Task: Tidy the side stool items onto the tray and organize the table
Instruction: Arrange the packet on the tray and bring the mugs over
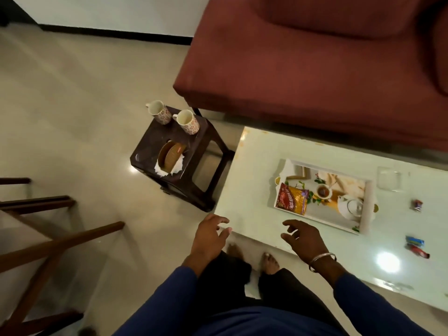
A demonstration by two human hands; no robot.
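Observation:
A dark plastic stool (194, 151) stands left of the pale table (252, 190). Two floral mugs (158, 112) (187, 121) stand at its far edge, and a brown napkin holder (171, 156) with white tissue sits near its front. On the table lies a printed white tray (367, 207) holding a red and yellow snack packet (293, 198). My left hand (211, 235) hovers empty, fingers spread, off the table's near left corner. Over the table's front edge, my right hand (303, 238), with a metal bangle, is open and empty.
A clear glass (389, 181) stands right of the tray. Small candy wrappers (417, 204) (415, 241) (418, 251) lie on the table's right side. A maroon sofa (303, 64) runs behind the table and stool. Wooden furniture rails (48, 243) fill the left foreground.

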